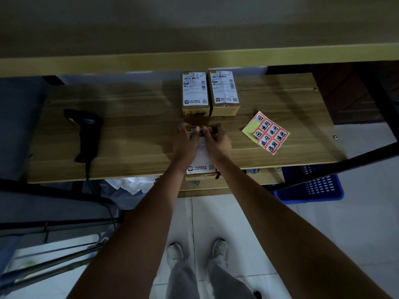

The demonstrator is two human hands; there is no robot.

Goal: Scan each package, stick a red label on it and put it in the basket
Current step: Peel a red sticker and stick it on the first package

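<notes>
- Both hands rest on a package (201, 156) at the near edge of the counter (133, 134); left hand (185, 141) and right hand (217, 141) pinch a red label (204, 132) together.
- Two more packages (210, 93) lie at 12 o'clock of them.
- Label sheet (266, 132) at 3 o'clock, scanner (86, 134) at 9 o'clock.
- Blue basket (313, 188) at 4 o'clock, under the counter.

so both arms are bare all the way up, no sleeves showing anywhere in view, no watch or bands on the wrists either as far as I can tell. left hand (185, 143) and right hand (217, 141) have no gloves and no rings I can make out, though it's dim. lower down you get loose light grey trousers (207, 281) and pale, whitish shoes (175, 253) with a slightly scuffed look
</notes>
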